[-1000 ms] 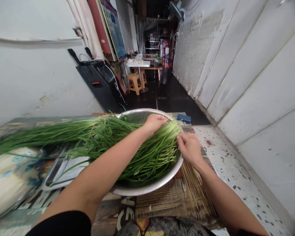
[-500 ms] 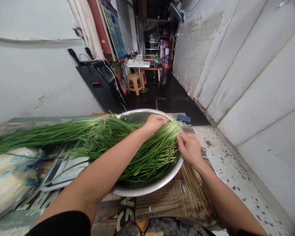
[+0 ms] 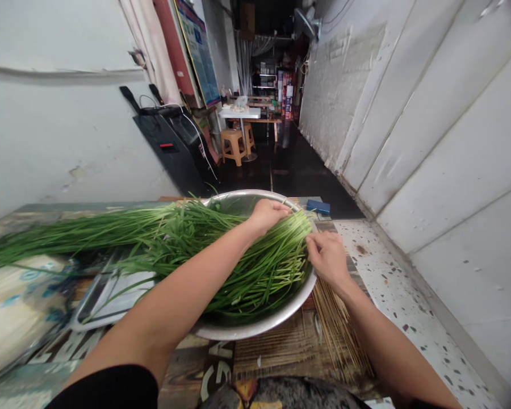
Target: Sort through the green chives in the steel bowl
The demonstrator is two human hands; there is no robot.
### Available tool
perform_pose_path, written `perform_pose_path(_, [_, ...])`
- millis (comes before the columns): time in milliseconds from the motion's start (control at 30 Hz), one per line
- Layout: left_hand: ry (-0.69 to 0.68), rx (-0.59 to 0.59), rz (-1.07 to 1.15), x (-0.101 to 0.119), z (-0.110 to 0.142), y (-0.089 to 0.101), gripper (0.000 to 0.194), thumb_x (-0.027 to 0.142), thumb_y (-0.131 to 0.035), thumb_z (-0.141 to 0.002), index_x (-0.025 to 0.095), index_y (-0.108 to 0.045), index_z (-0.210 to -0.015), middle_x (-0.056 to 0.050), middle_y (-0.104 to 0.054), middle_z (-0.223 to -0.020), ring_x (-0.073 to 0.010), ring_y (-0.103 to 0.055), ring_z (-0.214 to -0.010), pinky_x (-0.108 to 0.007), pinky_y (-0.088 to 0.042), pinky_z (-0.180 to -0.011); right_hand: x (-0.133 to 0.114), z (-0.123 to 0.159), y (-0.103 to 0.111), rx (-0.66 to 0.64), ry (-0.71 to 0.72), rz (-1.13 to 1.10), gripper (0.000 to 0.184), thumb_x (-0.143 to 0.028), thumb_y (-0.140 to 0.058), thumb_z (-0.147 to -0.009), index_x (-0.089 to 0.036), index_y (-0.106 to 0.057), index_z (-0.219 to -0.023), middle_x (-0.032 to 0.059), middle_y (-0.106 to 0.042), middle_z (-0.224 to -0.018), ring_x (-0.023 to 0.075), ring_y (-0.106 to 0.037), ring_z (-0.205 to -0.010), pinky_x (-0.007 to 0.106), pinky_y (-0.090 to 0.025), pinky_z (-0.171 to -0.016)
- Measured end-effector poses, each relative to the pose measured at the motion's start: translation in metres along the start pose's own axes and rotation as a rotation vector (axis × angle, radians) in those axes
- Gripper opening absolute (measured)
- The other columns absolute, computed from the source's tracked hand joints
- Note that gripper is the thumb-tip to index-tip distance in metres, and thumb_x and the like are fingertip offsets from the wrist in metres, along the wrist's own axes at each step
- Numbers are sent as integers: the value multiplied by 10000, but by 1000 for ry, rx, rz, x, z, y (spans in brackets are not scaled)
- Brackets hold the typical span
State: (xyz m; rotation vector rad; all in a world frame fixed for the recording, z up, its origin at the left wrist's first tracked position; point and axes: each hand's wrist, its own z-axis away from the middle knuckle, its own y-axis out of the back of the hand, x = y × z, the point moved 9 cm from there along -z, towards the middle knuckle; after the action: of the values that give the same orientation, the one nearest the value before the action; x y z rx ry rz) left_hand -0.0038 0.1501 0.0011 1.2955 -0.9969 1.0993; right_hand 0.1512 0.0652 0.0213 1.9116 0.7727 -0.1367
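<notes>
A large heap of green garlic chives (image 3: 255,267) fills a round metal basin (image 3: 262,334), their pale cut ends towards the right rim. My left hand (image 3: 269,216) reaches across the heap, its fingers pinched together on the pale stems near the far rim. At the right rim my right hand (image 3: 329,258) is closed, thumb and forefinger on the stem ends. What exactly lies inside either pinch is partly hidden. Under my right forearm, a bundle of thin wooden skewers (image 3: 338,324) rests on the table.
More chives (image 3: 80,232) lie leftward over a metal tray (image 3: 111,295). A plastic-wrapped pale package (image 3: 23,309) sits at the left edge of the wooden table (image 3: 276,358). A small blue box (image 3: 318,207) lies beyond the basin. A white wall (image 3: 460,136) stands at right.
Both hands keep nearly the same place and grip at the pale stem ends. The view has shifted very slightly; nothing else has visibly moved.
</notes>
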Motion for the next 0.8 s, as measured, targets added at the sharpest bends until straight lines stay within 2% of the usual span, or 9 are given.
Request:
perform_pose_path(400, [-152,-18,-330,13,5,-4,163,175,-602,-729,134,-737,-810,-61,-727,-825,-168,-642,-752,-264,-476,-740,3,1,0,26,-5,-5,289,-249,-408,-873,-191,-607,-671,19,-585,-595,161,-490,-653,298,-306,-737])
perform_pose_path(500, [-214,-80,-424,19,9,-10,192,151,-581,-730,145,-742,-835,-57,-730,-860,-178,-648,-808,-262,-466,-778,4,1,-1,25,-13,6,299,-249,-403,-875,-188,-590,-649,19,-578,-592,160,-488,-647,300,-307,-734])
perform_pose_path(600, [-291,-192,-493,28,9,-14,220,136,-556,-732,177,-746,-836,-34,-730,-888,-174,-641,-856,-249,-449,-809,3,1,0,26,-15,4,300,-243,-409,-871,-188,-584,-634,20,-580,-596,157,-487,-638,300,-315,-728])
perform_pose_path(667, [-288,-180,-526,32,2,-5,237,123,-541,-727,184,-747,-828,-25,-730,-853,-166,-637,-820,-243,-445,-789,1,2,3,28,-13,-14,291,-243,-419,-867,-190,-599,-644,18,-585,-596,158,-497,-640,301,-326,-735])
perform_pose_path(733, [-286,-117,-580,35,-7,8,228,127,-544,-718,177,-748,-805,-26,-724,-793,-161,-625,-754,-242,-438,-753,-2,5,10,45,-10,-49,275,-246,-438,-859,-197,-621,-659,15,-595,-600,162,-512,-655,299,-341,-741])
perform_pose_path(800, [-312,-122,-643,36,-13,10,187,155,-576,-703,180,-749,-769,-24,-717,-762,-158,-611,-714,-240,-426,-724,-4,12,20,70,-9,-89,249,-255,-461,-850,-206,-646,-691,14,-614,-618,165,-524,-665,292,-357,-730])
